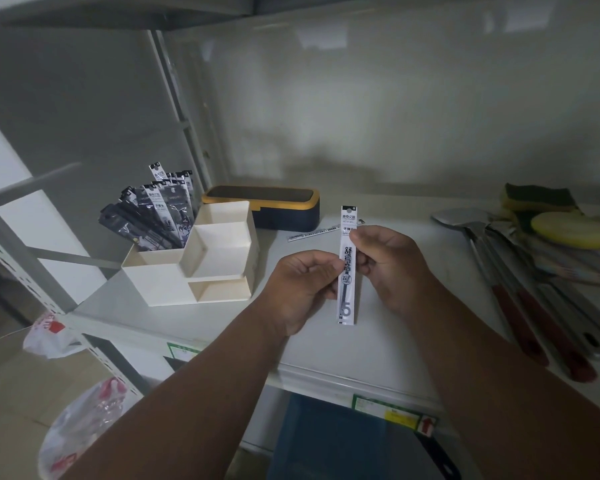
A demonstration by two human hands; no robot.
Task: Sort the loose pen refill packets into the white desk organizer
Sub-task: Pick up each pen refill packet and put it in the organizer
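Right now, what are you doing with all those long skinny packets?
A person is sorting pen refill packets. Both hands, left hand and right hand, pinch one white refill packet upright above the shelf. A bunch of dark packets already stands in the back-left compartment of the white organizer. More loose packets lie behind the hands.

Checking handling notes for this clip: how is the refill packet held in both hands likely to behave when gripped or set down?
The packet probably stays fairly stiff: it stands straight between the left hand and right hand without sagging. It looks light, since fingertip pinches carry it. Its glossy wrap may be slippery, and being long and thin, it would likely lean if stood in the organizer.
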